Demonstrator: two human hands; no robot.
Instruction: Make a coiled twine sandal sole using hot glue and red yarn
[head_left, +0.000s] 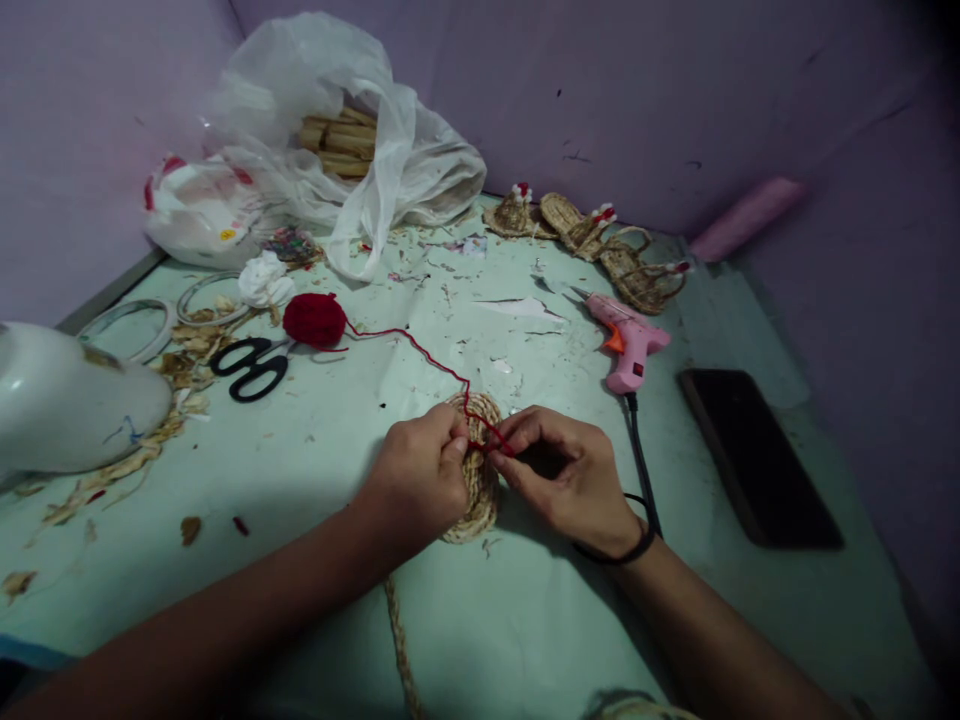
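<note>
My left hand (424,468) is closed at the left edge of an oval coil of braided straw (480,505), with red yarn (429,357) at its fingertips. Thumb and forefinger of my right hand (574,470) pinch the same yarn at the coil's right side. From there the strand runs back to a red yarn ball (315,320) on the table's left half. A straw braid (400,640) trails toward the front edge from beneath my left forearm. My fingers hide part of the coil's upper half.
Black-handled scissors (251,368) lie beside the yarn ball. A pink glue gun (630,335) and a dark phone (761,455) are on the right. Small woven sandals (581,228) line the back, near a plastic bag (420,150). A white bottle (75,400) lies left.
</note>
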